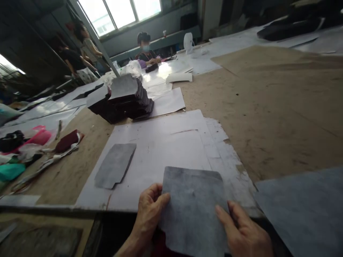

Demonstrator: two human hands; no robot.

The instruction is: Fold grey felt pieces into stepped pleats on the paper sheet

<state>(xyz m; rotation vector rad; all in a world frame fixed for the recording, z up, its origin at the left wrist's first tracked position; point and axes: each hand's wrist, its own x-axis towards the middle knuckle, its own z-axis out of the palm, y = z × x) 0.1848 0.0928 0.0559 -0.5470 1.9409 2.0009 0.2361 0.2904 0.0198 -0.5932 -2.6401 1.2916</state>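
Observation:
A grey cut piece of stiff fabric [193, 207] lies over the near table edge, held on both sides. My left hand [148, 214] grips its left edge with thumb on top and fingers curled under. At the right lower part of the piece, my right hand [242, 232] pinches it, thumb lying on the surface. A smaller grey cut piece [115, 165] lies flat on the white paper sheet [160, 150] to the left, apart from both hands.
A stack of dark cut pieces [123, 101] with a grey one on top stands further back. A large grey sheet [302, 210] lies at the right. Coloured cloth and bags [32, 142] clutter the left. People work at the far end of the brown table [268, 107].

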